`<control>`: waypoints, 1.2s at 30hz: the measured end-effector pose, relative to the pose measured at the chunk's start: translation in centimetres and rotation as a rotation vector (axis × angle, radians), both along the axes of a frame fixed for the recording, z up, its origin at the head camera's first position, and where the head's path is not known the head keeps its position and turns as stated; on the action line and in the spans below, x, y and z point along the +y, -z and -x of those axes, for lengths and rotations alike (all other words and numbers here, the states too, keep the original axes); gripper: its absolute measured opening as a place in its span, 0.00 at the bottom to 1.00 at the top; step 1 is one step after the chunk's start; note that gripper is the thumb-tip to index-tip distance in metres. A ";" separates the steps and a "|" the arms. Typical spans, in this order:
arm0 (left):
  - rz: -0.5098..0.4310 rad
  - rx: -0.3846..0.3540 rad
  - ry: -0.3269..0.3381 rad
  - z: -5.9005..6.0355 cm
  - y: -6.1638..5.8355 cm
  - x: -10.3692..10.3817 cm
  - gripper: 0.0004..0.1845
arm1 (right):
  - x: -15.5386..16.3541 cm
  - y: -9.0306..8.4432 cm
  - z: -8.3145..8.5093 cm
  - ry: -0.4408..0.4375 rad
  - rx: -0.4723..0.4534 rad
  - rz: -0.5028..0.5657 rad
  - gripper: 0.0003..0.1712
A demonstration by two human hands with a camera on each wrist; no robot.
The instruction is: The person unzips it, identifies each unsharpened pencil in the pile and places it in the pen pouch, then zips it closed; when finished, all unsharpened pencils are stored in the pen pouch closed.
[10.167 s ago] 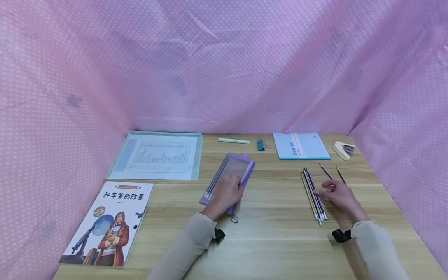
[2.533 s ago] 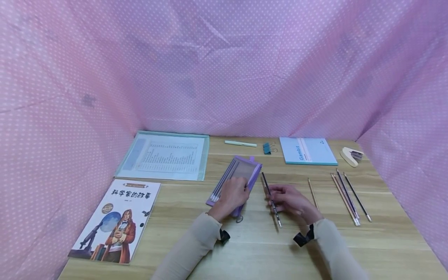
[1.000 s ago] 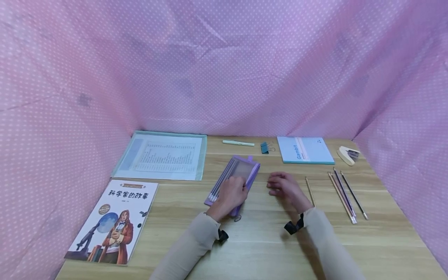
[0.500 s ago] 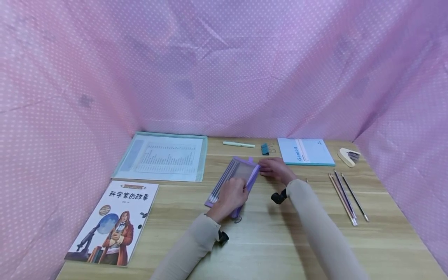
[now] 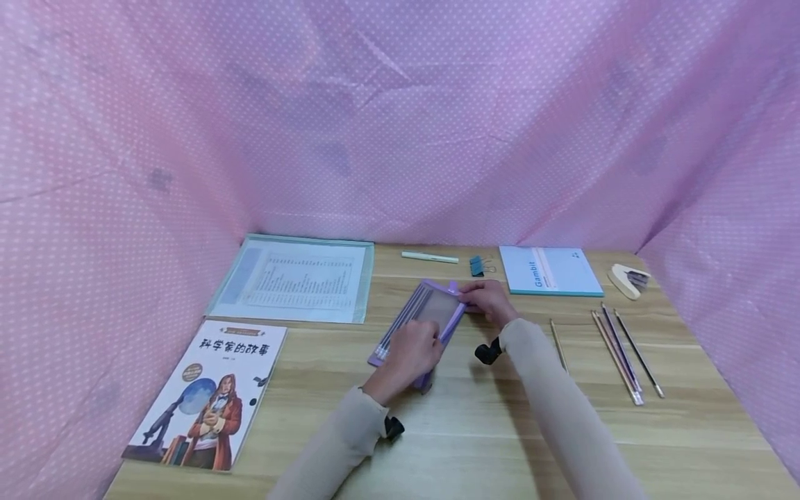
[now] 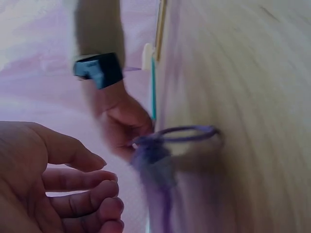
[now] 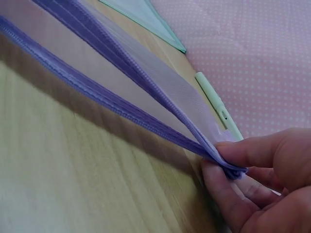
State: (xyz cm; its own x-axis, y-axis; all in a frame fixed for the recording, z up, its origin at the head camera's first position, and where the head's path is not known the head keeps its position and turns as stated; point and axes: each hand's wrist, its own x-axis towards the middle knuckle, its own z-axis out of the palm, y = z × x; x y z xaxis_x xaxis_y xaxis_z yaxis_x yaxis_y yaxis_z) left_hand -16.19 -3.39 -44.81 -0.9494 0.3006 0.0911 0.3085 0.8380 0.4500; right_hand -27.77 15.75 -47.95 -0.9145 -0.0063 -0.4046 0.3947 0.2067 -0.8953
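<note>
A purple mesh pencil pouch [image 5: 440, 309] lies slanted on the table, with several grey pencils [image 5: 406, 316] showing through its left side. In the right wrist view its zipper edges [image 7: 112, 109] gape apart and meet at the far corner. There my right hand [image 5: 489, 300] pinches the pouch between thumb and fingers. My left hand [image 5: 409, 354] is over the pouch's near half in the head view. In the left wrist view, its fingers [image 6: 80, 201] are loosely bent with nothing between them, beside the blurred pouch end and its ring [image 6: 187, 133].
To the right lie a gold pencil [image 5: 559, 345] and several other pencils [image 5: 615, 354]. Along the back are a document folder [image 5: 294, 278], a pale green pen [image 5: 430, 257], a teal binder clip [image 5: 478, 266], a blue notebook [image 5: 550, 271] and a white stapler-like item [image 5: 627, 280]. A book [image 5: 209, 396] lies front left.
The pencil bundle at right has thinned and spread, and more pencils show in the pouch. The right hand, holding a dark pencil 2.5 s ago, has moved to the pouch's far corner and pinches it.
</note>
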 end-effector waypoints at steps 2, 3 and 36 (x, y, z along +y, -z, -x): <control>-0.022 -0.032 -0.021 -0.8 -0.4 -0.9 0.05 | -0.1 0.0 0.0 0.002 0.005 -0.003 0.22; -0.034 -0.054 -0.031 -1.2 -0.5 -1.5 0.05 | -0.1 0.0 0.0 0.004 0.005 -0.009 0.21; -0.939 -0.496 -0.331 -3.1 3.9 -7.4 0.13 | 1.5 0.0 -2.4 0.000 0.145 -0.281 0.12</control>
